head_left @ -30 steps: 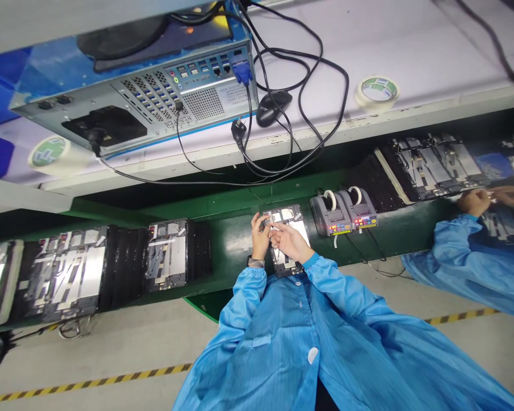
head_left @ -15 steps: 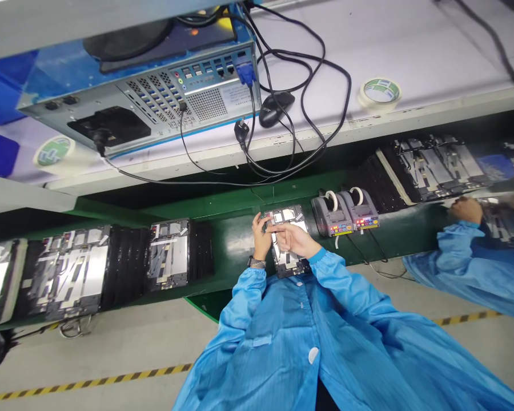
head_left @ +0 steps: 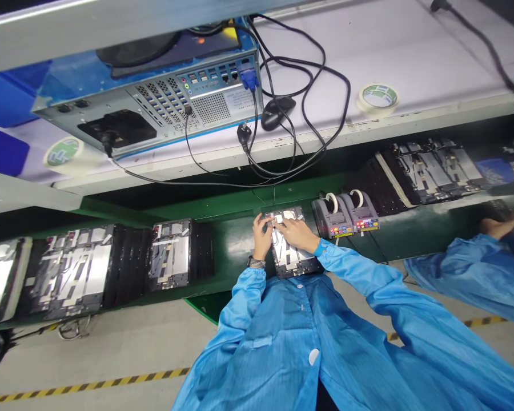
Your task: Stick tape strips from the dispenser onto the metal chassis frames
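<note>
An opened tablet-like device (head_left: 294,258), with silvery panels and dark edges showing, lies on the green bench in front of me. My left hand (head_left: 262,237) is at its upper left edge, thumb and forefinger bent together; whatever is between the tips is too small to make out. Reaching across from the right, my right hand (head_left: 298,234) rests over the upper part of the device, fingers stretched out and touching its surface close to the left fingertips. Part of the device is hidden under this hand.
Two tape dispensers (head_left: 337,217) stand right of the device. Rows of similar devices (head_left: 171,254) stand at left, and a further stack (head_left: 439,168) at right. A computer case (head_left: 154,108), cables and tape roll (head_left: 379,97) occupy the shelf. A co-worker's hand (head_left: 499,227) is at far right.
My right hand has shifted from across the left fingers down onto the device, uncovering more of its lower part. My left hand stays nearly in place. The co-worker's hand has moved right.
</note>
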Tool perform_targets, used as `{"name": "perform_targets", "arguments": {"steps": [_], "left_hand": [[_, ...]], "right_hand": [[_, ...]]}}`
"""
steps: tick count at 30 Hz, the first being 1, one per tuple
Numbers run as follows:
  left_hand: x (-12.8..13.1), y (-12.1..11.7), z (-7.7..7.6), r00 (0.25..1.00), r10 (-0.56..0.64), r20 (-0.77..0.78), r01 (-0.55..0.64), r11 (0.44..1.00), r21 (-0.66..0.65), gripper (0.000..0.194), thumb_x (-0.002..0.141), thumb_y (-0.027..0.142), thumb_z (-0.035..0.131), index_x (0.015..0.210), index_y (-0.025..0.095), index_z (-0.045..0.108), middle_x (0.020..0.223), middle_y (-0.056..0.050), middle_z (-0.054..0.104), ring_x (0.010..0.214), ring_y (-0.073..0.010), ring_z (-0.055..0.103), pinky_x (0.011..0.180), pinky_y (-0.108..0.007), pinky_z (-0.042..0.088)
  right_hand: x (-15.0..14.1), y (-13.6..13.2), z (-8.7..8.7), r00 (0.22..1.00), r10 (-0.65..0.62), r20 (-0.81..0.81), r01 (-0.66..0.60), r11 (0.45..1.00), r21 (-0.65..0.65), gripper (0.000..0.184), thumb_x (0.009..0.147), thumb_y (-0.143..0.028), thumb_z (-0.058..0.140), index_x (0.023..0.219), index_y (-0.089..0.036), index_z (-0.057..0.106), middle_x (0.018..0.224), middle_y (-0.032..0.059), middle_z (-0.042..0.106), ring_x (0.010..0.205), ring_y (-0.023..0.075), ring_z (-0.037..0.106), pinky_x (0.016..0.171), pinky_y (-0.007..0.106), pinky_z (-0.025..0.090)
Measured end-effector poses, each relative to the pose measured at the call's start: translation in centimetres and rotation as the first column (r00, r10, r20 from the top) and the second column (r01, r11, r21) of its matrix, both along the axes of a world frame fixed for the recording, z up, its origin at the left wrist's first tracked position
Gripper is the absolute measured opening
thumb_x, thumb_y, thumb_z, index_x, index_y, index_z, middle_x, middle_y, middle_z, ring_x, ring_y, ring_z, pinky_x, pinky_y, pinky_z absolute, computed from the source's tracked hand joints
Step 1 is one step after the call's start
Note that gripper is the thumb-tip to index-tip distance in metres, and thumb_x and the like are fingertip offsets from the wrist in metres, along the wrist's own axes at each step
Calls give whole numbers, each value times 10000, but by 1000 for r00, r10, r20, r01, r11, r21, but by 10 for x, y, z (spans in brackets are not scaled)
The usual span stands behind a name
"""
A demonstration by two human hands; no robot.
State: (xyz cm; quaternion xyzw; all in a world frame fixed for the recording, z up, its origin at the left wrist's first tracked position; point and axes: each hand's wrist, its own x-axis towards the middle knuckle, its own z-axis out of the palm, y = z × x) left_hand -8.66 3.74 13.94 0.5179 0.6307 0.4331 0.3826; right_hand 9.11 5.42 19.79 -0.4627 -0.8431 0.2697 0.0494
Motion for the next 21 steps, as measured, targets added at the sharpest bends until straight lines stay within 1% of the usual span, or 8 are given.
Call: {"name": "perform_targets", "arguments": {"steps": [6,10,12,14,17,18,19,21], "left_hand": [[-5,2,1,1000,-18,-17,18,1000,-23,200,977,272,606,1107,291,757,1533,-65,485,1458,-260,445,1253,-497,285],[-9,8,5,996,-47,-74,49,998,33,145,940,317,685,1051,275,768,1469,-81,538,1414,-269,482,1228,-492,326],[-10,13,6,991,-60,-117,68,995,67,136,902,309,733,1026,266,764,1448,-87,550,1399,-278,493,1219,-500,337],[-10,18,8,987,-80,-139,91,993,75,115,892,297,740,998,257,754,1409,-93,569,1383,-281,509,1206,-504,354],[-7,19,9,993,-49,-105,59,994,92,153,880,307,752,1010,237,713,1341,-112,585,1379,-281,517,1173,-478,399],[-4,14,9,997,1,-80,7,995,100,233,872,321,764,1073,233,688,1351,-123,575,1383,-282,515,1160,-468,414],[-1,7,8,996,69,-51,-64,994,91,338,871,343,769,1166,232,648,1383,-138,555,1385,-282,515,1147,-463,428],[8,-16,6,981,196,3,-196,981,5,548,895,395,745,1367,234,518,1465,-169,509,1383,-282,521,1138,-470,441]], "right_hand": [[-1,3,-9,996,12,-85,-13,1000,-20,547,914,-93,550,1454,-178,580,1225,215,659,1102,327,606,963,440,460],[8,13,-2,987,14,-163,-28,996,-80,461,903,-108,569,1337,-214,684,1082,148,688,1016,292,624,941,409,467],[20,11,2,961,-76,-265,56,995,-82,400,948,-170,537,1301,-230,714,1054,119,686,1021,276,626,969,400,466],[37,1,1,894,-264,-362,256,964,-70,399,1003,-247,469,1323,-229,708,1073,109,679,1034,265,628,994,401,471],[62,-30,-13,729,-560,-393,568,816,-108,460,1016,-363,454,1391,-192,656,1152,130,661,1036,273,632,998,441,500],[69,-43,-21,689,-619,-377,619,773,-137,494,1000,-404,485,1412,-176,637,1198,144,651,1056,283,633,1010,464,504],[74,-56,-29,670,-650,-358,636,752,-173,535,982,-442,518,1425,-163,622,1252,160,639,1094,295,631,1036,488,497],[78,-82,-43,671,-660,-338,608,751,-258,583,965,-501,547,1431,-157,616,1346,175,614,1219,314,604,1118,518,453]]}}
